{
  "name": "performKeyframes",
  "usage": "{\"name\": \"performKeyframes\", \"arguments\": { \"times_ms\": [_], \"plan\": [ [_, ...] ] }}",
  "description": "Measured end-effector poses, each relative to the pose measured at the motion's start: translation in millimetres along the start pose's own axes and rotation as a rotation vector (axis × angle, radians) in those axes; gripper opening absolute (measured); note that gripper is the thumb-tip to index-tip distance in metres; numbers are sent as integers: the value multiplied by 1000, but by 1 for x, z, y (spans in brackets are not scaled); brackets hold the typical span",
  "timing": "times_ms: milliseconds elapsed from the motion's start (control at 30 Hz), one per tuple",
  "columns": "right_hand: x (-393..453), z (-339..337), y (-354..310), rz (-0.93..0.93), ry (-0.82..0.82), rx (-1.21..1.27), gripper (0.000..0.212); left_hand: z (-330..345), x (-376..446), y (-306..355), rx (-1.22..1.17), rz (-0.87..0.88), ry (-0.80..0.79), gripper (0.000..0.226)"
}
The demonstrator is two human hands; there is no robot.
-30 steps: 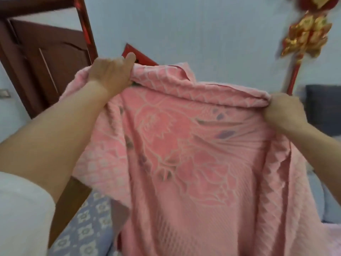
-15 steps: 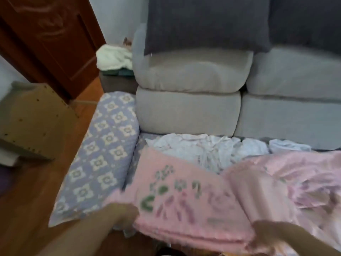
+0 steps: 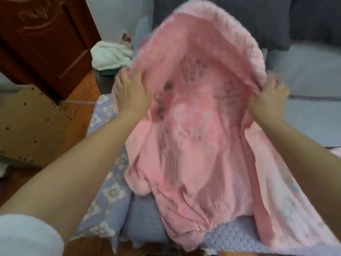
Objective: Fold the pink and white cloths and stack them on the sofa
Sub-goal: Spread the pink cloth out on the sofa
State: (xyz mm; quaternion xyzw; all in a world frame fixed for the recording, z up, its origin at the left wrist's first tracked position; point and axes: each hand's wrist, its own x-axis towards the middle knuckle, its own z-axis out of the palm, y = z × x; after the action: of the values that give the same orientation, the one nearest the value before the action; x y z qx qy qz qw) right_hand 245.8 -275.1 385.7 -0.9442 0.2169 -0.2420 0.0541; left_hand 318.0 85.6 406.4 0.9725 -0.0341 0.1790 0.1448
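A large pink cloth (image 3: 195, 126) with a flower pattern billows up in the middle of the view, blurred by motion. My left hand (image 3: 132, 93) grips its left edge and my right hand (image 3: 267, 100) grips its right edge, both raised above the sofa seat (image 3: 230, 239). The cloth's lower part drapes down over the seat's lilac cover. A paler pink cloth (image 3: 287, 206) lies under it at the right. The white cloths are hidden behind the pink cloth.
Grey back cushions (image 3: 310, 71) and a dark pillow (image 3: 273, 21) stand behind. The sofa arm (image 3: 108, 191) has a lilac flowered cover. A white towel (image 3: 110, 56) lies on a side table at the left, near a wooden door (image 3: 46, 37) and a cardboard box (image 3: 29, 132).
The pink cloth lay low over the sofa half a second ago. Both hands have swung it upward, and it now billows high in front of the cushions.
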Motion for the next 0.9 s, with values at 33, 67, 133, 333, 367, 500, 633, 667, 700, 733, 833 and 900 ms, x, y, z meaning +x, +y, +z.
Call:
{"name": "performKeyframes", "arguments": {
  "times_ms": [33, 67, 133, 333, 367, 500, 633, 667, 700, 733, 833, 900],
  "plan": [
    [-15, 5, -12, -29, -61, 83, 53, 18, -12, 0, -90, -14, -97, 56],
    [-38, 14, -22, -97, -169, 209, 45, 41, -33, -3, -173, -9, -262, 51],
    [-113, 47, -22, -139, -526, 305, 46, 95, -112, -15, -177, -82, -676, 48],
    [-349, 113, 90, 285, -1435, 188, 44, 189, -375, -78, -222, -944, -1323, 56],
    [-374, 118, 110, 337, -1468, 169, 43, 203, -402, -87, -216, -1014, -1317, 57],
    [-428, 141, 156, 374, -1555, 58, 42, 250, -434, -96, -351, -1186, -1119, 66],
    [-441, 151, 145, 386, -1543, 114, 43, 290, -438, -93, -785, -1440, -937, 69],
    [-440, 148, 132, 391, -1524, 167, 44, 292, -438, -85, -855, -1493, -937, 61],
    [-440, 143, 114, 387, -1491, 248, 47, 283, -430, -73, -907, -1525, -943, 51],
    [-438, 136, 90, 348, -1460, 318, 55, 267, -418, -56, -941, -1526, -934, 43],
    [-445, 125, 19, 193, -1295, 510, 91, 196, -381, -6, -1154, -1462, -962, 24],
    [-442, 116, -21, 274, -1090, 611, 72, 147, -363, 5, -1181, -1284, -958, 25]
  ]
}}
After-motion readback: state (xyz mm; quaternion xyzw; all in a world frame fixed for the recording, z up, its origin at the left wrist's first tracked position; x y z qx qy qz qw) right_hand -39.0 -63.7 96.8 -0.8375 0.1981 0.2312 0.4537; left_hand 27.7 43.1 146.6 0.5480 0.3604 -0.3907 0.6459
